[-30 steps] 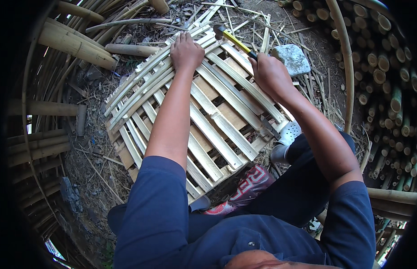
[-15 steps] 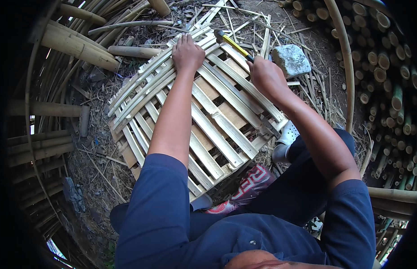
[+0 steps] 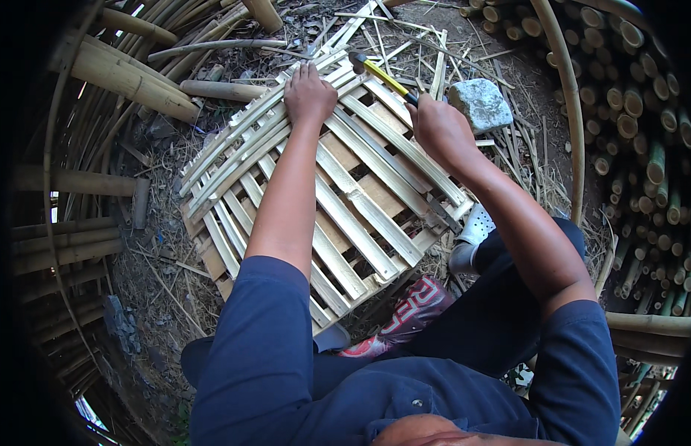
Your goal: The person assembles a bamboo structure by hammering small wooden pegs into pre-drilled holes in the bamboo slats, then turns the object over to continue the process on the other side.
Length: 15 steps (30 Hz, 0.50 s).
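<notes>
A panel of split bamboo slats (image 3: 353, 195) lies in front of me, its long slats crossed by several thin strips along the far left edge. My left hand (image 3: 310, 95) rests on those cross strips with fingers stretched forward. In my right hand (image 3: 443, 126) is a hammer (image 3: 388, 78), gripped by the dark end of its yellow handle. The hammer head is over the far corner of the panel, just right of my left fingers. Whether it touches the strips I cannot tell.
A pale stone block (image 3: 481, 105) sits beyond my right hand. Stacked bamboo poles (image 3: 628, 123) fill the right side, behind a curved pole (image 3: 571, 104). Thick bamboo poles (image 3: 134, 82) stick out at the left. Bamboo scraps litter the ground, and my shoe (image 3: 477, 224) is by the panel's right corner.
The hammer head has shifted very slightly left, toward my left fingers. My left hand stays on the strips; the whole view has moved a little.
</notes>
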### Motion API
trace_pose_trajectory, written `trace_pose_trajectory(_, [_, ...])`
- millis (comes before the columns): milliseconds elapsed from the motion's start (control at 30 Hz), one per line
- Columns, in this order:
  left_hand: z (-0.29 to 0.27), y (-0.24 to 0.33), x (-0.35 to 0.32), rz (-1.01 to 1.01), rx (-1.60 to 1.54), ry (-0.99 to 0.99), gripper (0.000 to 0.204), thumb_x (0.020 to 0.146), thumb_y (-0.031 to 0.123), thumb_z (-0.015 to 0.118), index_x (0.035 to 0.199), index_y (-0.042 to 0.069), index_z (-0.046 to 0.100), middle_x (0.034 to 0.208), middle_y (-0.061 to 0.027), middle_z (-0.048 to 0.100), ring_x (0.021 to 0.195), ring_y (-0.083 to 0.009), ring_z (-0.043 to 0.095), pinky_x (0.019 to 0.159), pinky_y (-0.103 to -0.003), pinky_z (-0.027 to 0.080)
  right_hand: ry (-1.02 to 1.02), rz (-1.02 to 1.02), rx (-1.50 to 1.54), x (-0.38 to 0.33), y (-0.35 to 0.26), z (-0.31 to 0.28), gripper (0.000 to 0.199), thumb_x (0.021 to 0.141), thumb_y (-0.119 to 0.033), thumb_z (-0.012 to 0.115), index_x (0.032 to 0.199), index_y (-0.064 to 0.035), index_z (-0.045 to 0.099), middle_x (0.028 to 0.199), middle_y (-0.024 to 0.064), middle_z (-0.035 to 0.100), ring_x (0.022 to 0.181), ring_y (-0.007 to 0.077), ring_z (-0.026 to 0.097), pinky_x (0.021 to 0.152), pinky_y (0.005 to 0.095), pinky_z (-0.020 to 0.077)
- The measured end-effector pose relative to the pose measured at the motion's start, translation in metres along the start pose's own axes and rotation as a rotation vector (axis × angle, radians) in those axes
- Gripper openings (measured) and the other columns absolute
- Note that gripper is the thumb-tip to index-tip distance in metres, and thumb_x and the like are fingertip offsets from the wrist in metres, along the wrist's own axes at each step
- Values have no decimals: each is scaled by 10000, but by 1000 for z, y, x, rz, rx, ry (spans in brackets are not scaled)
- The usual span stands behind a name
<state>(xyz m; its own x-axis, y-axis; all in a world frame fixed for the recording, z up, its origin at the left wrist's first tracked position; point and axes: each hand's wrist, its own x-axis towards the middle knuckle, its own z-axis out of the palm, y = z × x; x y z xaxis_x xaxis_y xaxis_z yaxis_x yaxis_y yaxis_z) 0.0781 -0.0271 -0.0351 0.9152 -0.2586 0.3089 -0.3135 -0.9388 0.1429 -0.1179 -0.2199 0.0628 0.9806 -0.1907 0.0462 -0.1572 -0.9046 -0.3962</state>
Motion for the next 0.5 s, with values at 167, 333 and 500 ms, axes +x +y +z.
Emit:
trace_pose_trajectory(167, [3,-5,0,-8,-12,11,590,954,273,438,1479,11,503,1555,-150,497,1471,-264,422,1224,-420,288,6,2,8,1,-5,1,356,1051,-276,542,969,60,629,811,283,701,798,472,700,722,554,540])
trace_pose_trajectory(333, [2,-4,1,-5,-23,2,589,960,271,434,1486,14,497,1558,-150,493,1471,-267,422,1227,-417,286,200,-21,87,1,-7,10,304,1034,-222,566,948,61,634,787,298,691,772,466,705,700,541,550])
trace_pose_trajectory(500, [3,-4,2,-3,-35,-21,591,968,277,414,1498,23,489,1588,-135,465,1484,-259,407,1236,-411,274,-34,-2,-13,1,-4,19,312,1037,-230,545,976,63,634,868,300,706,824,475,702,745,553,545])
